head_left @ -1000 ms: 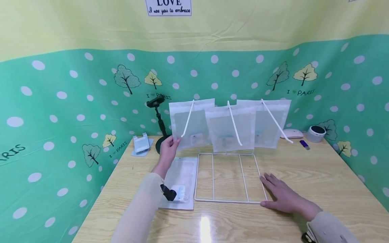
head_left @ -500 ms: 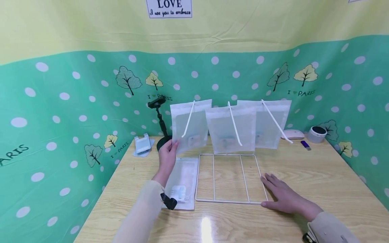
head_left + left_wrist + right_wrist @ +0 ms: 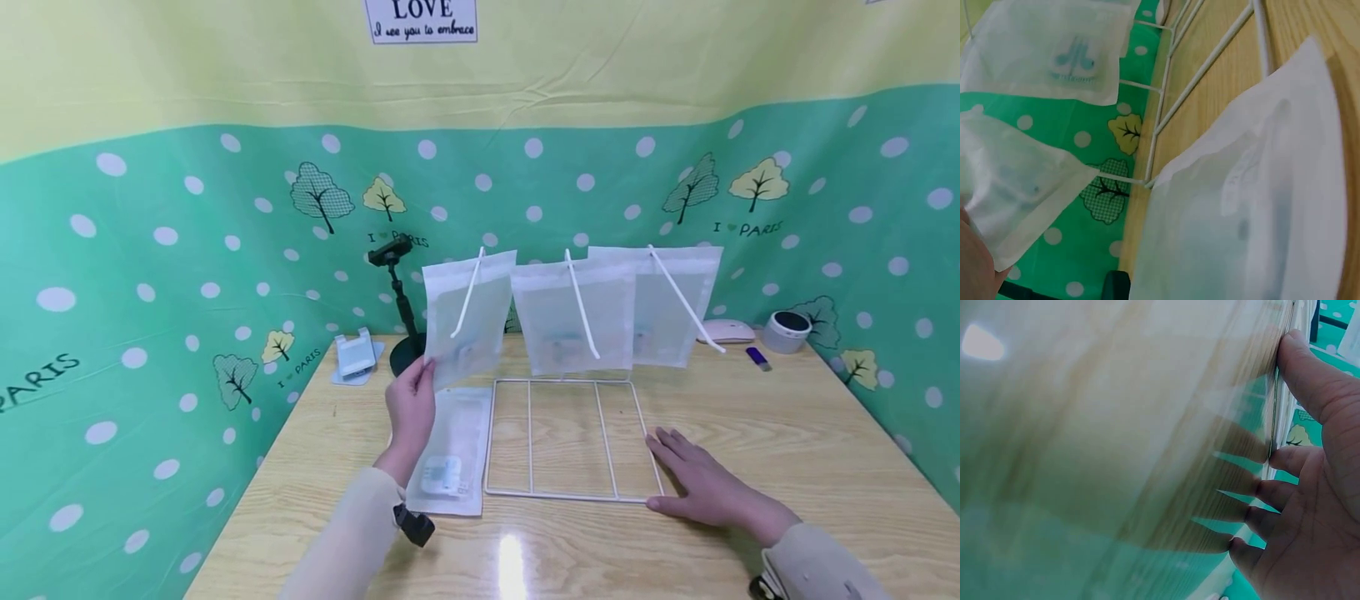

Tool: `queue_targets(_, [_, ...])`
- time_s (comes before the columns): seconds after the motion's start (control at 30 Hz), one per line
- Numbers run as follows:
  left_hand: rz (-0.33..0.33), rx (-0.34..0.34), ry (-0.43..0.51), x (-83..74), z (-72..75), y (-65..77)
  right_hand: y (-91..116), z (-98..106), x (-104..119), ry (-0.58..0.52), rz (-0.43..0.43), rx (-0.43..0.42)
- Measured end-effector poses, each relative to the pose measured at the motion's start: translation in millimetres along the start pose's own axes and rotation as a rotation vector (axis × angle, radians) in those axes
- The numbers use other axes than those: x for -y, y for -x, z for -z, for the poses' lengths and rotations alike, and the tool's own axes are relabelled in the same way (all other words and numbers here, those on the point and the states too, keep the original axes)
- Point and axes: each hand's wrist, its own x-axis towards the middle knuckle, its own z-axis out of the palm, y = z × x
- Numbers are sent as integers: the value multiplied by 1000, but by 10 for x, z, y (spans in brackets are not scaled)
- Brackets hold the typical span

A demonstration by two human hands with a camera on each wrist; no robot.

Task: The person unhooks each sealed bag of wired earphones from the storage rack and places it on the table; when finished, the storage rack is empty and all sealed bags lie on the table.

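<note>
Green dotted curtain [image 3: 480, 154] is backing a table [image 3: 810, 433]. Left hand [image 3: 411, 408] is pinching the lower corner of the leftmost frosted pouch [image 3: 480, 321], which is hanging on a white prong [image 3: 468, 293]; bluish contents [image 3: 1017, 181] are showing blurry. Right hand [image 3: 697, 483] is resting, fingers extended, against the rack base [image 3: 570, 497]. Flat pouch [image 3: 461, 429] is lying alongside, partly hidden.

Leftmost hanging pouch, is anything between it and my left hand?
Nothing visible: the left hand already holds the pouch by its lower left edge. The white prong crossing its front ends above the hand in the head view.
</note>
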Motion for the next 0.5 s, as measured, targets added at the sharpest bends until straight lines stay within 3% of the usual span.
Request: queue_targets(0.5, [-152,-87,-99,-108,74,243,-1,12,13,-11,-2,7])
